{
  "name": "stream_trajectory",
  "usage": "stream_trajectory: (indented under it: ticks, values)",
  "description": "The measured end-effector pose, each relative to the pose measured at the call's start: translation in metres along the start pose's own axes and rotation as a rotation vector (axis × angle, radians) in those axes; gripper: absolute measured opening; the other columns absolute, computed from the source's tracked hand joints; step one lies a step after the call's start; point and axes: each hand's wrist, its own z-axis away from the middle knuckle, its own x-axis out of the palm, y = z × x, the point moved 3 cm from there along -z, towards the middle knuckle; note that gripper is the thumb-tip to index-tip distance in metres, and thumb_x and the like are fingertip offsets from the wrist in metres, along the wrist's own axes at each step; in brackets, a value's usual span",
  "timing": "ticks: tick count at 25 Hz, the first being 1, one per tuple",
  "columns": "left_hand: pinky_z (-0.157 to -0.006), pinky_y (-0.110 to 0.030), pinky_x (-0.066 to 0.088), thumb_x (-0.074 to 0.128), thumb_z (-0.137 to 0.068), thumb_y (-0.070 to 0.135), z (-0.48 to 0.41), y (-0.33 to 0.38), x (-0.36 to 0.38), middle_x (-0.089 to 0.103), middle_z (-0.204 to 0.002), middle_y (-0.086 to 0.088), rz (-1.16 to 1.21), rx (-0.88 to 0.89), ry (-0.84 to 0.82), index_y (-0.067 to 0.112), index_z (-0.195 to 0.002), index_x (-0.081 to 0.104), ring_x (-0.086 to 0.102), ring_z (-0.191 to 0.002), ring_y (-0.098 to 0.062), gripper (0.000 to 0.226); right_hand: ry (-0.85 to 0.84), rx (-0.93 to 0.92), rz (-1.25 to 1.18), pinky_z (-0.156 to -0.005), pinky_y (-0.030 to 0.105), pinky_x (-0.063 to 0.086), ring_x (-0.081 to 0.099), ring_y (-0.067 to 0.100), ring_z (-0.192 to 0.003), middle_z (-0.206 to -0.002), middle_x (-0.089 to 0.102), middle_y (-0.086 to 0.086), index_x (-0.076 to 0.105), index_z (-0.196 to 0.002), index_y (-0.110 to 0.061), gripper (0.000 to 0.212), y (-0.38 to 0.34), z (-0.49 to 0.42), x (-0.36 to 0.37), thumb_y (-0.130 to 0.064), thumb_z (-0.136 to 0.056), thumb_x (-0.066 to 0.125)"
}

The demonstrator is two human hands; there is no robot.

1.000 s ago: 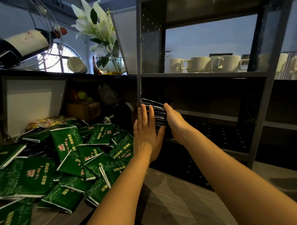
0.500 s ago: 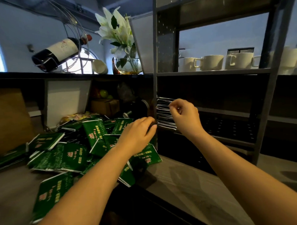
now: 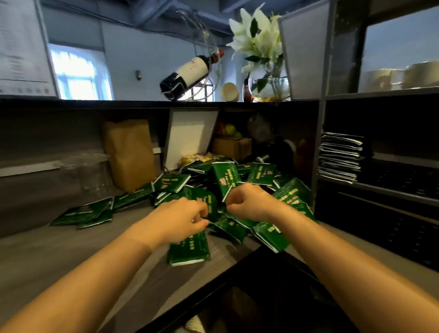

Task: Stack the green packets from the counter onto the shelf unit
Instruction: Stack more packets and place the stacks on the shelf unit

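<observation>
We see the counter (image 3: 41, 249) filling the lower left: grey wood-look top, w/ a dark gap at its front corner. The shelf unit (image 3: 386, 93), a grey metal frame w/ dark perforated panels, stands at the right, its left post just beside the pile.

The pile (image 3: 225, 178) of green packets sprawls over the counter's back right. It's loose and overlapping, some packets flat, some tilted on others. A few lie apart to the left, near the back wall.

Both hands reach in from the bottom edge. L hand (image 3: 183, 218) sits on the pile's near edge, fingers curled down into the packets. Blur hides the tips, so we can't tell if it grips one. R hand (image 3: 247, 203) is just beside it, knuckles up, fingers tucked under and out of sight; grip can't be told there either. The hands are near each other, not touching.

A brown bag (image 3: 129, 152) stands upright behind the pile's left side, and a white board (image 3: 189, 135) leans next to it.

The stack (image 3: 340, 156) of packets already in the unit sits on a mid shelf at its left end, edges toward us.

Above, on the dark ledge (image 3: 135, 104), are a bottle (image 3: 186, 72) lying tilted and a vase (image 3: 270, 86) w/ white lilies. Mugs (image 3: 423, 74), blurred, sit on the unit's upper shelf.
</observation>
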Motion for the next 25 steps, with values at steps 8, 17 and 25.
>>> stream_trajectory:
  ticks: [8, 17, 25]
  values:
    - [-0.097, -0.038, 0.042, 0.042, -0.093, 0.055, 0.042, -0.066, 0.054, 0.051, -0.127, -0.004, 0.075, -0.303, -0.156, 0.015, -0.128, 0.05, 0.048, -0.116, -0.021, 0.054, -0.149, 0.046, 0.063, -0.088, 0.034, 0.047, 0.055, 0.027, -0.111, -0.123, 0.057, 0.011, 0.053, -0.122, -0.01, 0.042, -0.034, -0.02, 0.078, -0.03, -0.086, 0.063]
    - [-0.097, -0.033, 0.044, 0.056, -0.093, 0.025, 0.039, -0.093, 0.077, 0.057, -0.126, -0.009, 0.567, -0.402, 0.231, 0.008, -0.131, 0.047, 0.054, -0.115, -0.021, 0.042, -0.024, -0.027, -0.316, -0.099, 0.036, 0.045, 0.053, 0.026, -0.116, -0.129, 0.05, 0.011, 0.034, -0.141, -0.019, 0.073, -0.062, -0.038, 0.108, -0.007, -0.078, 0.07]
    - [-0.057, -0.021, 0.056, 0.052, -0.093, 0.002, 0.037, -0.101, 0.055, 0.066, -0.084, -0.005, 1.484, -0.429, 0.743, 0.004, -0.111, 0.054, 0.066, -0.065, -0.013, 0.019, 0.075, -0.236, -0.881, -0.07, 0.018, 0.054, 0.059, 0.006, -0.084, -0.097, 0.052, -0.009, 0.041, -0.134, -0.025, 0.064, -0.093, -0.041, 0.1, 0.008, -0.083, 0.059]
